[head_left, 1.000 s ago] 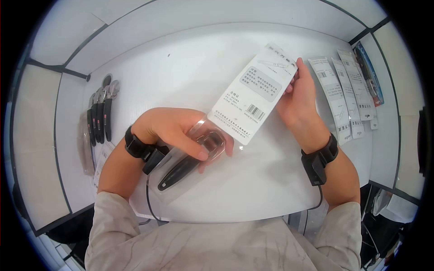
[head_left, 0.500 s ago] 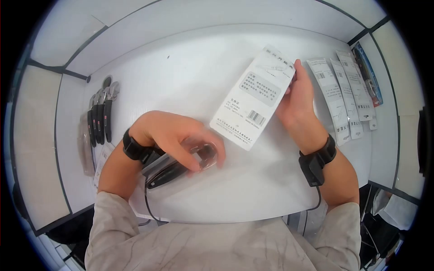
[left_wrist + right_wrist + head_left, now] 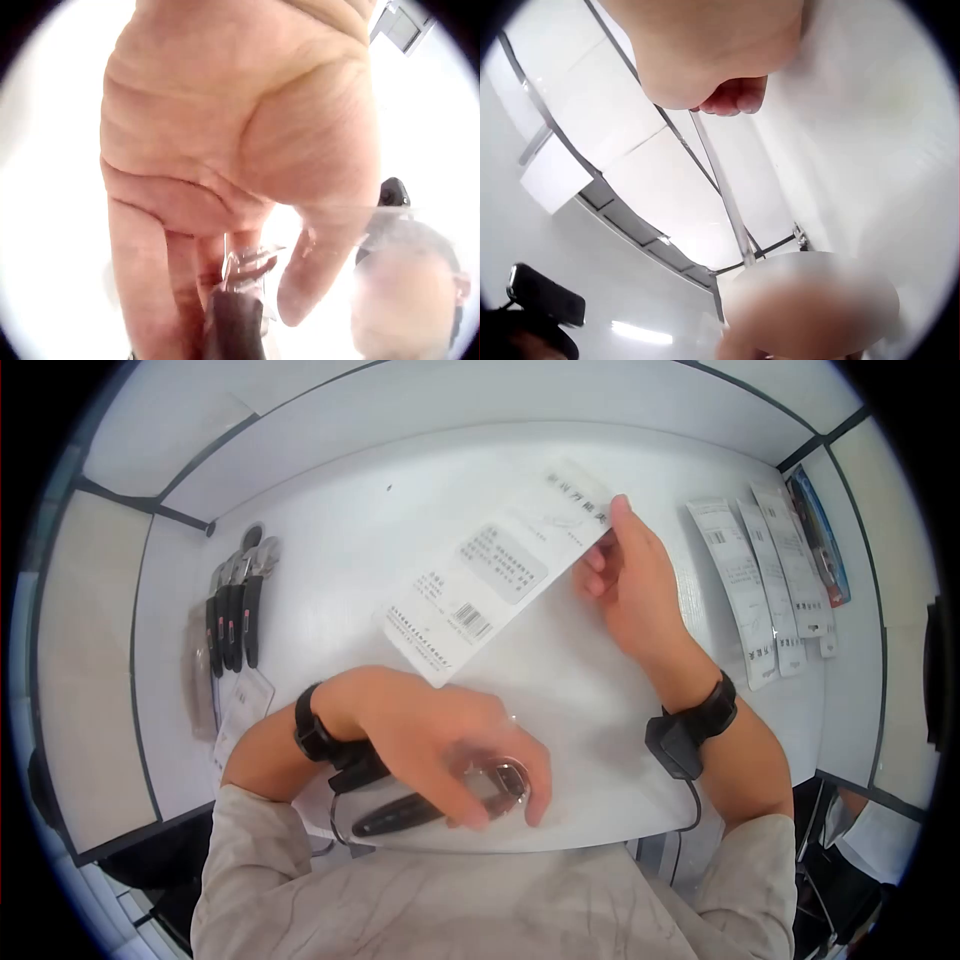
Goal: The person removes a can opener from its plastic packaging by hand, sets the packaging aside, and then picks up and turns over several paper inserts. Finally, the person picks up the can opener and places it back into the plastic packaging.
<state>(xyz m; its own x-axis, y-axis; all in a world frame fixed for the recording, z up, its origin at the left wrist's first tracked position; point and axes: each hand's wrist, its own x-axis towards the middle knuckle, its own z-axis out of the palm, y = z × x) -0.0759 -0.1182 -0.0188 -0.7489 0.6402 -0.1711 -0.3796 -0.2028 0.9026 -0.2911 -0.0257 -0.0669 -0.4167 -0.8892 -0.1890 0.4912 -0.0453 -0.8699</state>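
Observation:
In the head view, my left hand [image 3: 440,735] holds a clear plastic blister shell, its thumb and fingers around it near the table's front edge. A tool with a black handle [image 3: 400,816] and a shiny metal head lies inside the shell. The left wrist view shows the dark handle [image 3: 236,322] below the palm, between thumb and fingers. My right hand [image 3: 640,590] pinches a white printed backing card [image 3: 480,585] by its upper right edge. That card slants down left, its lower corner just above the left hand. From the right wrist, the card [image 3: 721,180] appears nearly edge-on.
At the left lie several black-handled tools [image 3: 235,615] with rounded metal heads, beside clear plastic shells [image 3: 200,680] and a printed card [image 3: 245,705]. Several white printed cards [image 3: 735,590] and a blue-backed package [image 3: 820,535] lie at the right. Low white walls enclose the table.
The left hand has drawn the shell and tool down toward the front edge, apart from the card. With the right hand, the card has moved left and tilted flatter.

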